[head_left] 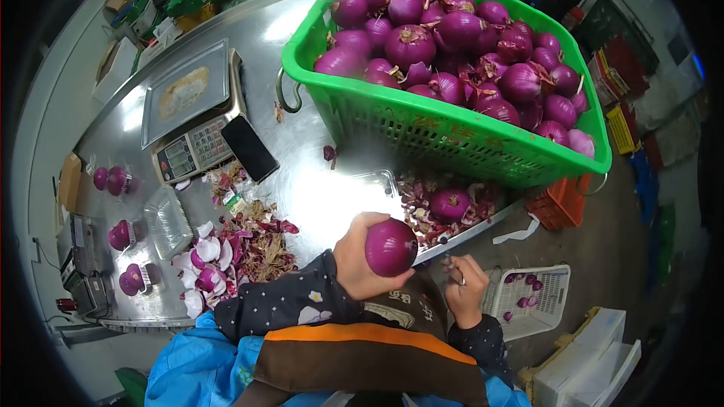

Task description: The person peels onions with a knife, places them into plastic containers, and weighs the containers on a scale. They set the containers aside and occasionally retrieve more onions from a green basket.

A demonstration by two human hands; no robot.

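A peeled-looking purple onion (391, 247) sits in my left hand (360, 260), whose fingers wrap round it near the table's front edge. To its right, my right hand (463, 286) is closed in a pinch, with a ring on one finger; what it holds is too small to make out. Another onion (449, 203) lies among dry skins just beyond my hands. Behind them stands a tilted green crate (422, 124) heaped with purple onions (460, 30).
A scale (197, 143) with a black phone (250, 148) stands left on the metal table (302, 203). Nearby are a peel heap (260, 249), a plastic tray (167, 222) and packed onions (121, 235). A white basket (554, 301) and orange crate (559, 206) are lower right.
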